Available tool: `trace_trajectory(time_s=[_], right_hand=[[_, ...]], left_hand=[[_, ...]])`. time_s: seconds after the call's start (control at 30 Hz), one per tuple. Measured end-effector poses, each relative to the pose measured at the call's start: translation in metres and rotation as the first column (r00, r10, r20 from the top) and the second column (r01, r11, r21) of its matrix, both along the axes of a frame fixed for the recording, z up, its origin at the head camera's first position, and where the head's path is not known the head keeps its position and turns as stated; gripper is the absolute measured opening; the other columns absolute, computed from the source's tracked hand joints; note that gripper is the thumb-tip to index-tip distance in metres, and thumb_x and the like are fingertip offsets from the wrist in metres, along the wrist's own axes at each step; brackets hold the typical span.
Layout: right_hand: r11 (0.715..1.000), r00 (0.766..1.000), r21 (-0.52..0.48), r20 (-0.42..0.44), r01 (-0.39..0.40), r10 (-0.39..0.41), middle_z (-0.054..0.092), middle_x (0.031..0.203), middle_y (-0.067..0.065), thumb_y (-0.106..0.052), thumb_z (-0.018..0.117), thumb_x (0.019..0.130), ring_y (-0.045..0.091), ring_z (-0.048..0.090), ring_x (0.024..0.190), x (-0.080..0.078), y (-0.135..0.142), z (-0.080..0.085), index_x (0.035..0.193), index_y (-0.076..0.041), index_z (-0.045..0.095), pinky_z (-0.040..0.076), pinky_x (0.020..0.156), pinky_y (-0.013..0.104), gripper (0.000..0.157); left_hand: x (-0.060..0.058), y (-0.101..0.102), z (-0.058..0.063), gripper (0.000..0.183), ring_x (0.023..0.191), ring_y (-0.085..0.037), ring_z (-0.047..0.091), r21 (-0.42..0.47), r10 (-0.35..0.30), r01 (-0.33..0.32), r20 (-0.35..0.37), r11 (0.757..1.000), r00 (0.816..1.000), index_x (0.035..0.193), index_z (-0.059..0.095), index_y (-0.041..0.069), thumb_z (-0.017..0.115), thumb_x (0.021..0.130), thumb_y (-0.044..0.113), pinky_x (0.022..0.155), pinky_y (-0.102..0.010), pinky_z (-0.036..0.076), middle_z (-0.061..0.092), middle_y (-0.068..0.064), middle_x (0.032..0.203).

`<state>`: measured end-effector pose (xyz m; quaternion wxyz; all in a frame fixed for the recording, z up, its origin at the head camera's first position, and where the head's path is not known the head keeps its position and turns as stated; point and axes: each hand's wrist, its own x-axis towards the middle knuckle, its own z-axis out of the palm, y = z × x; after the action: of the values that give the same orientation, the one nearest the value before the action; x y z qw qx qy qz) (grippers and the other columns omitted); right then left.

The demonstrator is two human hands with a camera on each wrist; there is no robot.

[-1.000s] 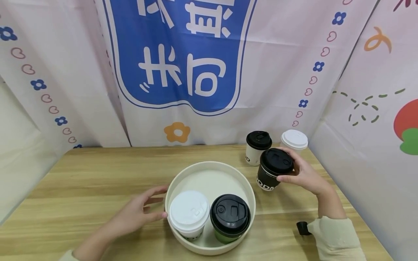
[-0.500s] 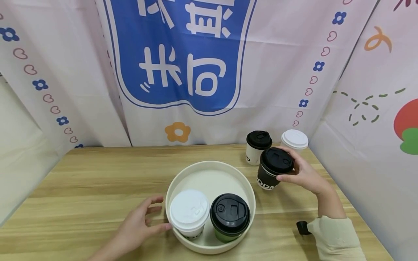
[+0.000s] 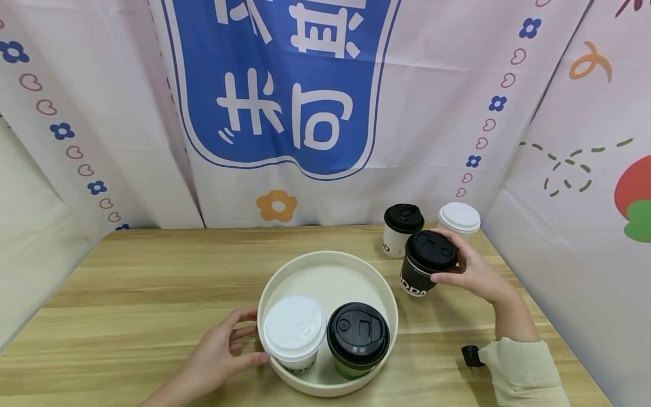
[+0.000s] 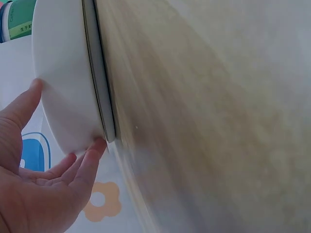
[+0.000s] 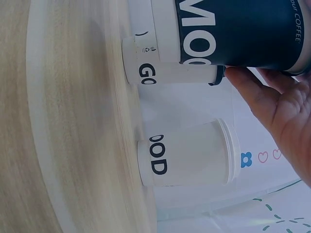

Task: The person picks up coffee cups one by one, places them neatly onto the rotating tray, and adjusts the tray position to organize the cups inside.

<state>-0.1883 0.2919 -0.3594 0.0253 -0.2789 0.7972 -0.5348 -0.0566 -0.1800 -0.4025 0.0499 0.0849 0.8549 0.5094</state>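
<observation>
Black coffee cup, 2 o'clock from the round tray, grasped by your right hand; your left hand, relaxed, touches the tray. Apparent step: pick-up; next likely needs level carrying.

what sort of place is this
Probably a small staged booth or mock drinks counter, though the wider room is out of view: printed hangings stand round a wood-grain table, with lidded cups, two of them in a round tray.
</observation>
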Motion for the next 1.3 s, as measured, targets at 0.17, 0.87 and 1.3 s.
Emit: trace_trajectory(time_s=[0.17,0.87,1.3], right_hand=[[1.000,1.000,-0.007,0.008,0.004,-0.004,0.050,0.137,-0.014,0.008,0.074,0.082,0.001,0.056,0.117,0.001,0.000,-0.001,0.152,-0.007,0.032,0.057,0.086,0.025,0.083],[1.000,1.000,0.017,0.005,0.008,-0.008,0.050,0.136,-0.015,0.006,0.075,0.082,0.000,0.056,0.117,0.000,0.002,-0.002,0.151,-0.007,0.032,0.056,0.087,0.024,0.083],[1.000,1.000,0.008,0.010,0.002,-0.002,0.051,0.136,-0.014,0.006,0.074,0.082,0.001,0.056,0.118,-0.001,0.003,-0.002,0.151,-0.007,0.032,0.056,0.087,0.025,0.082]], left_hand=[[-0.005,-0.003,0.000,0.080,0.122,-0.043,0.060,0.028,-0.050,0.050,-0.019,0.998,0.999,0.137,0.047,-0.004,0.087,0.074,0.026,0.090,-0.035,0.059,0.051,-0.028,0.142],[-0.033,-0.025,-0.004,0.078,0.127,-0.049,0.054,0.047,-0.235,0.236,-0.019,0.971,0.972,0.142,0.041,-0.005,0.082,0.082,0.024,0.098,-0.038,0.054,0.043,-0.031,0.144],[-0.050,-0.031,-0.004,0.078,0.128,-0.056,0.047,0.103,-0.330,0.330,-0.014,0.938,0.944,0.141,0.039,-0.011,0.081,0.083,0.020,0.101,-0.038,0.052,0.040,-0.035,0.145]])
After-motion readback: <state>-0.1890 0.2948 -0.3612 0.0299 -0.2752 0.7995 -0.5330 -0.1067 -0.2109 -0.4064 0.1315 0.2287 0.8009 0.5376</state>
